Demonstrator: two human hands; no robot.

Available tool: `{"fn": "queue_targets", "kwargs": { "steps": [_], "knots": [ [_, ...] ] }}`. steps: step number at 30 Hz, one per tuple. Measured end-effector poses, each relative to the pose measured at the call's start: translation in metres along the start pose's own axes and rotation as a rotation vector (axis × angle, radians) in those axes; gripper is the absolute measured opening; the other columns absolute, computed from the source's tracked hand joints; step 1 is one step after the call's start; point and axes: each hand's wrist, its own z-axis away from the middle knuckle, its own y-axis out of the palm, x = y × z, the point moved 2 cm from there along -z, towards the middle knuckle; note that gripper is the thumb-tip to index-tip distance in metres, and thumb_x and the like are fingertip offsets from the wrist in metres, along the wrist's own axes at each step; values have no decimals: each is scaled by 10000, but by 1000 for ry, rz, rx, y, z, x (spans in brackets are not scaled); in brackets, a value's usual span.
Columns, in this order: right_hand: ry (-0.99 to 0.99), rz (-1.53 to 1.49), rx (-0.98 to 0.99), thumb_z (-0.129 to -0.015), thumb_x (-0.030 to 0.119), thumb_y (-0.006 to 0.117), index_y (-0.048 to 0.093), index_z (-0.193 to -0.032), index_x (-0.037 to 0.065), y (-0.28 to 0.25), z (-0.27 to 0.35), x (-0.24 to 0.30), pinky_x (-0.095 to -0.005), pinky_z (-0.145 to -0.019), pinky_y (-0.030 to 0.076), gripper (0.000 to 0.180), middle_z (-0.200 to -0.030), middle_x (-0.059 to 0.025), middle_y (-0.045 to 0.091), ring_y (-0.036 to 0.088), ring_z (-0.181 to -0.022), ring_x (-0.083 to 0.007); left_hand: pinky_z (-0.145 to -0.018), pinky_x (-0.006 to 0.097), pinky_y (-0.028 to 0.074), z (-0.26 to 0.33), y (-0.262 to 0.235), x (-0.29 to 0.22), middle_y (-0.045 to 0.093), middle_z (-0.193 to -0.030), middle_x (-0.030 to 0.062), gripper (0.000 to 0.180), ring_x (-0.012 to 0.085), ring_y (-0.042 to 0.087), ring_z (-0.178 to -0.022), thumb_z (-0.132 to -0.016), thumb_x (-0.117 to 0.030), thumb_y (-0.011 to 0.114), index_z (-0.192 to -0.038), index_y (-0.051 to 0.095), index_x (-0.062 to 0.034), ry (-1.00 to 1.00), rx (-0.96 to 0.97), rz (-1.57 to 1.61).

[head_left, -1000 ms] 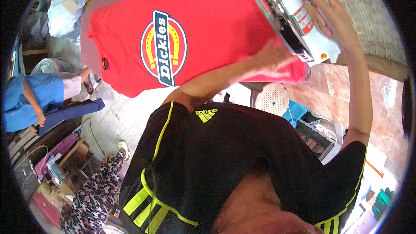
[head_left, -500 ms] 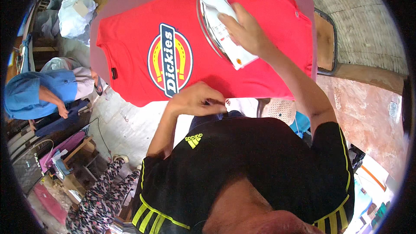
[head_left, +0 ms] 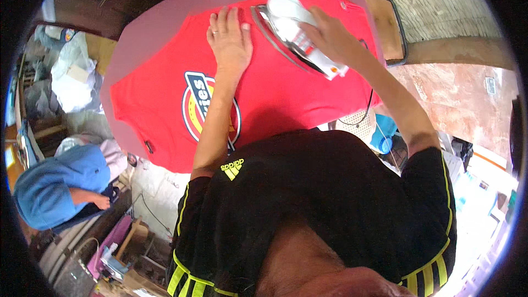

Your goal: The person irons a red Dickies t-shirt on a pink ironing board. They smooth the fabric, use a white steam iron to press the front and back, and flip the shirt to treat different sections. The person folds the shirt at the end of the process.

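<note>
Head view: we see a red T-shirt [head_left: 275, 77] spread across an ironing board [head_left: 165, 22] with a mauve cover, its dark neck label [head_left: 148, 146] toward the person's left. The left hand [head_left: 230, 44] rests palm down on the cloth near its far edge, fingers straight and only slightly parted, a ring on one of them; it grasps nothing. The left forearm crosses the round printed emblem [head_left: 192, 107] and hides part of it. The right hand [head_left: 329, 33] is clamped on the handle of a white electric iron [head_left: 294, 25], which is over the T-shirt just to the right of the left hand, its tip pointing away and leftward. Both are blurred, and we cannot tell whether the soleplate meets the cloth. At the far left we find a co-worker in a blue top [head_left: 66, 181]; beyond, a whitish plastic bag [head_left: 74, 85]. Past the board's near edge stands a perforated beige seat [head_left: 357, 126].
</note>
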Motion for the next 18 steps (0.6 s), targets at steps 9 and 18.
{"fn": "queue_targets", "kwargs": {
  "steps": [9, 18],
  "knots": [
    [309, -56, -330, -975, 268, 581, 516, -1055, -12, -41, 14, -57, -504, -648, 504, 298, -789, -305, 613, 648, -808, -476, -1106, 689, 185, -7, 14, -25, 243, -1585, 204, 749, 486, 177, -1456, -904, -648, 503, -1485, 407, -185, 97, 177, -319],
    [169, 152, -352, -974, 226, 581, 483, -1149, -13, -51, 82, -68, -506, -673, 483, 312, -848, -314, 612, 633, -821, -497, -1081, 681, 222, -54, 67, -64, 327, -1566, 71, 549, 418, 271, -1436, -958, -482, 517, -1434, 485, -210, 440, 288, -204]
  ]
}}
